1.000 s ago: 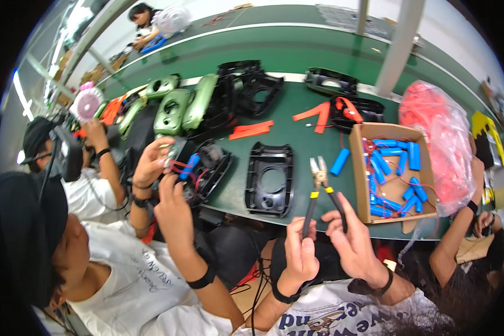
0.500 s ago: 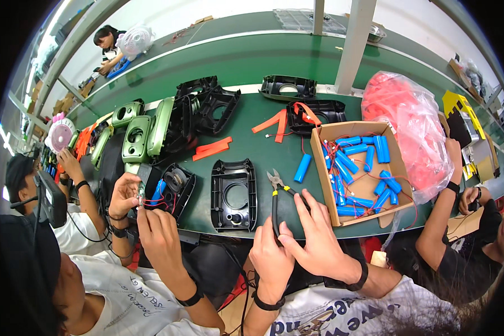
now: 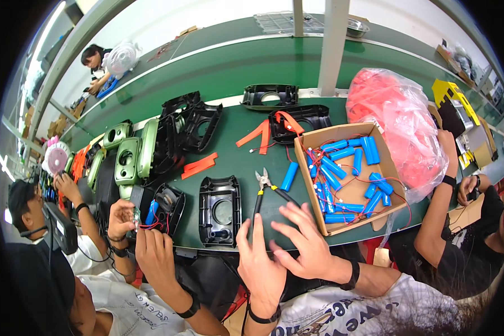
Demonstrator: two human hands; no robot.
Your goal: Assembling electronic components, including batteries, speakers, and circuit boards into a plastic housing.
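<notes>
Pliers (image 3: 265, 183) with black-and-yellow handles are down on the green counter (image 3: 229, 162), and that's the fresh change: a second ago they're held up by the handles, and now the fingers fan out above them. Looks like a release, so the tool seems parked and both hands freed from it. It lies between the black shell (image 3: 219, 196) on the left and the cardboard box (image 3: 350, 191) of blue cells on the right, nose pointing away from the person, handles spread, with a loose blue cell (image 3: 289, 176) just right of its head. Now the pose: the left hand (image 3: 261, 274) comes up from below, back uppermost, fingers stretched forward; the right hand (image 3: 308, 243) slants in from the right, fingers splayed wide, thumb close by the left hand. Fingertips sit right by the handle ends; whether any touch, I can't tell from this angle.
</notes>
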